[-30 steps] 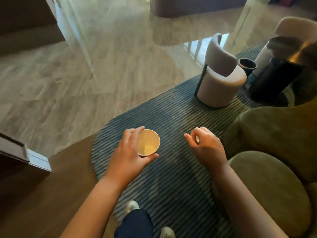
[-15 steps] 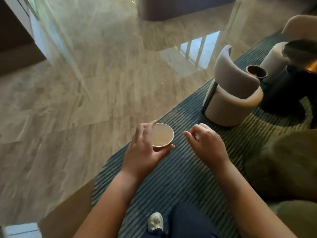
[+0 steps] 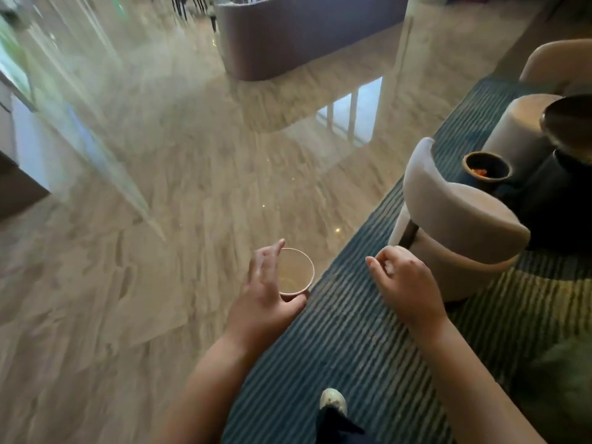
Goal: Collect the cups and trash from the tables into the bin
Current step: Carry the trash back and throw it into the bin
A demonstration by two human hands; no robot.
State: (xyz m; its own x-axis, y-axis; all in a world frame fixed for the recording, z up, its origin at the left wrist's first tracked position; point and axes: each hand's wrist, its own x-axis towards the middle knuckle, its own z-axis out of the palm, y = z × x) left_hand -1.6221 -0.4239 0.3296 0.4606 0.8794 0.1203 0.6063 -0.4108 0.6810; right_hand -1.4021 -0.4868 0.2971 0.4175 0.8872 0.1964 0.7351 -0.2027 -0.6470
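My left hand (image 3: 266,296) grips a pale paper cup (image 3: 296,272) from its left side, thumb under the near rim and fingers along the far side. The cup is upright, carried over the edge where the carpet meets the marble floor. My right hand (image 3: 405,283) is curled with something small and pale pinched between thumb and fingers; what it is I cannot make out. A small dark round bin (image 3: 487,165) with orange trash inside stands on the carpet at the right, behind a beige chair.
A beige low-backed chair (image 3: 455,225) stands on the striped blue carpet (image 3: 352,347) just right of my right hand. A dark round table (image 3: 567,129) and a second beige chair (image 3: 519,123) lie farther right. Glossy marble floor (image 3: 192,187) spreads left, with a curved grey counter (image 3: 304,36) ahead.
I have walked forward along the carpet edge, so the chair and bin are nearer. Both hands keep their holds; the cup stays upright in my left hand.
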